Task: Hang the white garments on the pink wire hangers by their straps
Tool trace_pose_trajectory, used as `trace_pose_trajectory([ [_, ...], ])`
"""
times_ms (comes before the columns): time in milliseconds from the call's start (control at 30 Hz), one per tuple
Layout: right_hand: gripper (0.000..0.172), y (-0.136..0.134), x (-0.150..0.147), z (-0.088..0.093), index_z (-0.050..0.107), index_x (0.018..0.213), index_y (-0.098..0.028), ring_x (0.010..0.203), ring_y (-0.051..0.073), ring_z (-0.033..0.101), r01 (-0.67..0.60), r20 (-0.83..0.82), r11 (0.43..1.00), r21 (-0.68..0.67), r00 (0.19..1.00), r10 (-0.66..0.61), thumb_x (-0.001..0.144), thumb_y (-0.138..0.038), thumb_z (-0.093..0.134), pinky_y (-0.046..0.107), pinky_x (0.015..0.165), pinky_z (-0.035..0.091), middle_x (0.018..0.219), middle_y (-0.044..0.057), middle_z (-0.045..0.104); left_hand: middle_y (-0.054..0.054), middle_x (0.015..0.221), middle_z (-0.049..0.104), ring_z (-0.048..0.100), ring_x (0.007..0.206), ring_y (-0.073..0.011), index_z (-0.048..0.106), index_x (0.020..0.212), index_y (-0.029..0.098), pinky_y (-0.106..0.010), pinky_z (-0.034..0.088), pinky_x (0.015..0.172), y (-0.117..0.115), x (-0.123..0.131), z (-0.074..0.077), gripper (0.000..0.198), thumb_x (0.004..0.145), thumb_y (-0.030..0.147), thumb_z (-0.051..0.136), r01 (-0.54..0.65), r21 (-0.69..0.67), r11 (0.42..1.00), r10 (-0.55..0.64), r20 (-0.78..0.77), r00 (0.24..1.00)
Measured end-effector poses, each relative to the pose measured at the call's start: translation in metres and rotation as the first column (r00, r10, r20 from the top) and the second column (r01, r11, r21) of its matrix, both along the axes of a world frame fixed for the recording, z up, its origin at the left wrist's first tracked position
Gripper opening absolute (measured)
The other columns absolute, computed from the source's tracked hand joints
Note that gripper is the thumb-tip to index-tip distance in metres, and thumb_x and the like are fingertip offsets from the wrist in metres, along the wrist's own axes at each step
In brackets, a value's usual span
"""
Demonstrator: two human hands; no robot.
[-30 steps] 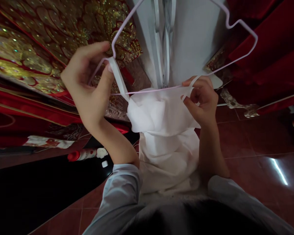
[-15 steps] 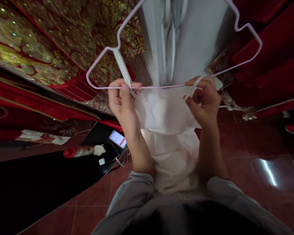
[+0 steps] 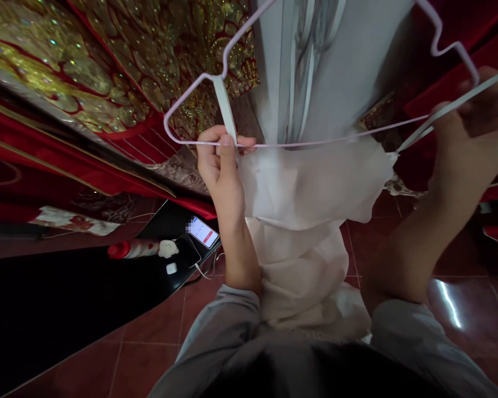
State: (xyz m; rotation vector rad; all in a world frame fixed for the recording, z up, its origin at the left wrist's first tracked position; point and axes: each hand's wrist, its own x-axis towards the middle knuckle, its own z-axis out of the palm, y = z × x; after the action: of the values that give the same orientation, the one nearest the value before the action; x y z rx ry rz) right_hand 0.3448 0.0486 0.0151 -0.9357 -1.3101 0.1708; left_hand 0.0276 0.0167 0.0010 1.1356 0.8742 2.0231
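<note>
Left of centre, the left hand (image 3: 218, 163) pinches strap (image 3: 224, 108) and hanger (image 3: 224, 58); upper right, the right hand (image 3: 471, 132) grips the other strap (image 3: 419, 130), which could snap back if overstretched.

Moved right hand (image 3: 471, 130) from the lower bar of the pink hanger (image 3: 290, 145) to its right end, drawing a white strap (image 3: 460, 104) outward and spreading the garment (image 3: 315, 182) wider beneath; lowered left hand (image 3: 226, 166) from its left notch to the bar.

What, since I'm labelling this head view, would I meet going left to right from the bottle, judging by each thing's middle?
Red-capped bottle → smartphone with lit screen → left hand → white strapped garment → right hand.
</note>
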Motion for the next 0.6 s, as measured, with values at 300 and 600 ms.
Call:
trace_pose_trajectory([
  [300,0.045,-0.003,-0.03,0.046,0.068,0.114,-0.028,0.089,0.01,0.059,0.119,0.489,0.985,-0.126,0.871,-0.043,0.074,-0.013,0.079,0.03,0.078,0.045,0.101,-0.004,0.067,-0.001,0.082,0.067,0.066,0.078,-0.0175,0.057,0.104,0.024,-0.032,0.051,0.078,0.004,0.0,-0.005,0.02,0.104,0.044,0.061,-0.039,-0.041,0.998,0.038,-0.025,0.999],
  [600,0.051,0.011,-0.043,0.05,0.064,0.105,-0.02,0.109,0.018,0.058,0.183,0.585,0.977,-0.113,0.807,-0.084,0.061,0.006,0.07,0.035,0.094,0.046,0.11,0.002,0.062,0.0,0.082,0.066,0.066,0.083,-0.0155,0.058,0.106,0.022,-0.029,0.049,0.077,0.008,-0.005,-0.013,0.023,0.102,0.042,0.065,0.041,0.014,0.999,-0.041,0.032,0.999],
])
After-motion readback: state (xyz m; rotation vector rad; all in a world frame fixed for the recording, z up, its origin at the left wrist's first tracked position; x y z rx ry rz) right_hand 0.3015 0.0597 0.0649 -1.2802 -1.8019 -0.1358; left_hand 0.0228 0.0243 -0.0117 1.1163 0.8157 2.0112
